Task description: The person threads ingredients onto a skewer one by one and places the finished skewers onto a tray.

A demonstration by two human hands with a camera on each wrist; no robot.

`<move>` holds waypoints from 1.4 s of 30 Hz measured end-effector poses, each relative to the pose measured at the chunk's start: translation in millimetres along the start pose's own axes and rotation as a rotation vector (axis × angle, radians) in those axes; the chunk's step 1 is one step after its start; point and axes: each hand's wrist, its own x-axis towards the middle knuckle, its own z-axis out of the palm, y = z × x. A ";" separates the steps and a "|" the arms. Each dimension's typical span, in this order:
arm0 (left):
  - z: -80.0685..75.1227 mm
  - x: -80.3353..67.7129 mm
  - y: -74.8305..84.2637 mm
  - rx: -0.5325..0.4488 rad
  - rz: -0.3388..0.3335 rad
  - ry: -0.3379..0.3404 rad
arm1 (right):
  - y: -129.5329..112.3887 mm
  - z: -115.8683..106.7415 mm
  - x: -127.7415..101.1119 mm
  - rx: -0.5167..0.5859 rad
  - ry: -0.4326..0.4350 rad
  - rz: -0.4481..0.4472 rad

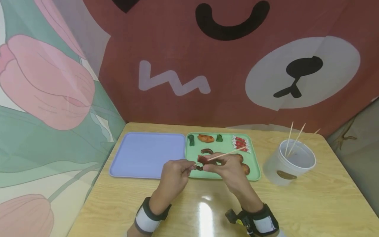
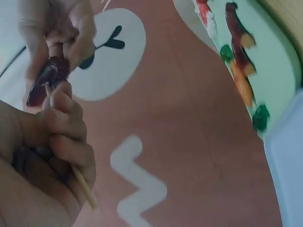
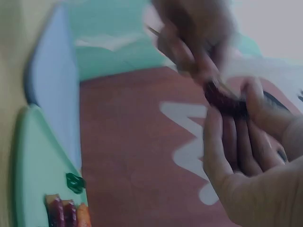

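Observation:
Above the front of the green tray [image 1: 253,174], both hands come together at a glossy dark red sausage-like piece [image 1: 202,160]. My right hand [image 1: 226,166] holds this piece between thumb and fingers. A thin wooden skewer [image 1: 228,153] crosses in front of the right hand in the head view. In the left wrist view, my left hand [image 2: 52,146] grips the skewer, its lower end [image 2: 84,187] sticking out below the fingers and its upper part meeting the dark red piece [image 2: 51,75]. How far the skewer goes into it is hidden by the fingers.
On the green tray lie a roasted wing-like piece [image 1: 205,138], dark green pieces [image 1: 219,138], a dark curved piece [image 1: 207,151], red-and-white sticks [image 1: 240,142] and round brown pieces [image 1: 245,169]. A blue tray [image 1: 148,154] adjoins it. A whitish bucket [image 1: 273,168] with several skewers stands right.

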 end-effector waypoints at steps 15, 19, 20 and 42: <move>-16.3 2.2 -7.3 0.021 -0.074 0.026 | 23.4 -11.9 21.7 -0.335 -0.073 0.018; -25.1 3.3 -11.1 -0.032 -0.126 0.038 | 45.1 -14.1 44.0 -0.740 -0.103 0.061; -26.4 3.6 -11.5 -0.039 -0.132 0.034 | 51.1 -12.7 50.0 -0.825 -0.126 0.057; -32.7 1.7 -7.6 -0.025 -0.142 -0.001 | 77.6 11.2 70.0 -1.064 -0.135 -0.158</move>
